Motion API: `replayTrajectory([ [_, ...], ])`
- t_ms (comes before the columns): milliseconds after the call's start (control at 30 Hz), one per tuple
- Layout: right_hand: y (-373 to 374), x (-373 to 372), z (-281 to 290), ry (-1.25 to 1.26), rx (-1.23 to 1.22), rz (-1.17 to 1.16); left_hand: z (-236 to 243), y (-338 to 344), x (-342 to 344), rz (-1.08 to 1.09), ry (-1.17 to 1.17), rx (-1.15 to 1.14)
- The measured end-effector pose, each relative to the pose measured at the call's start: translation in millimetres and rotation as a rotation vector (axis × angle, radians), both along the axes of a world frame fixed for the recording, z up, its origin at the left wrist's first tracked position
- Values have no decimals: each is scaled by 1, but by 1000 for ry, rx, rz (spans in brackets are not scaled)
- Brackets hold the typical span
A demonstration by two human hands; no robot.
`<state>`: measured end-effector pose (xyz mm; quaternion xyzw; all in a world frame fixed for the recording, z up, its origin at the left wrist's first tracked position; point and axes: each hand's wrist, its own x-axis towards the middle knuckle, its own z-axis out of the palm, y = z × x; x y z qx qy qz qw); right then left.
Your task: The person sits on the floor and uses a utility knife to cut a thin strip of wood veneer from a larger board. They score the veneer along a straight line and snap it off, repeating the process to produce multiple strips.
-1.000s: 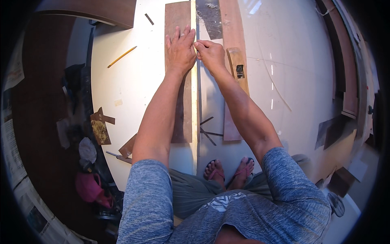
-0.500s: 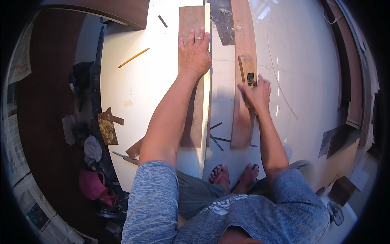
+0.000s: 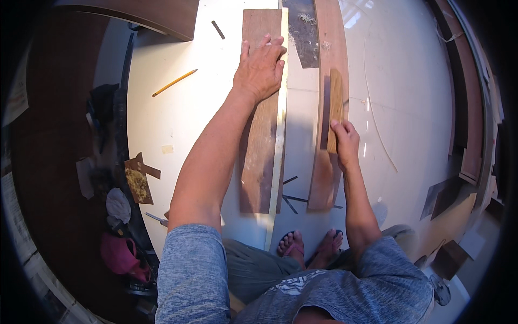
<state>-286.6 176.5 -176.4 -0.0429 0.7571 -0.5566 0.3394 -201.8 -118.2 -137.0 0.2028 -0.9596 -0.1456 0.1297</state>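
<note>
My left hand (image 3: 259,71) lies on a brown wooden board (image 3: 259,140), its fingers spread near the right edge. The board rests along the right side of a white tabletop (image 3: 189,124). My right hand (image 3: 348,144) grips the near end of a small wooden hand plane (image 3: 336,89). The plane is turned so a long plain side shows, and its mouth and blade are out of sight. It is over a long reddish-brown plank (image 3: 324,183) to the right of the table; I cannot tell whether they touch.
A yellow pencil (image 3: 174,83) and a dark strip (image 3: 218,29) lie on the tabletop. Sawdust covers a brown scrap (image 3: 138,181) at its left edge. Thin dark strips (image 3: 290,204) are on the pale floor near my feet. A dark sheet with shavings (image 3: 305,38) lies between board and plank.
My right hand has rolled the hand plane from mouth-visible to side-visible and closed around its near end. My left hand remains on the board, its fingers slightly shifted.
</note>
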Motion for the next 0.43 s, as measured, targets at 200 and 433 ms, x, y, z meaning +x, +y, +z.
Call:
replayTrajectory([
  [200,-121,-12,31,-274,-395,30,-5,-2,3,33,-62,-226],
  [433,-219,-54,10,-29,-538,85,-4,-3,-1,20,-112,-153],
])
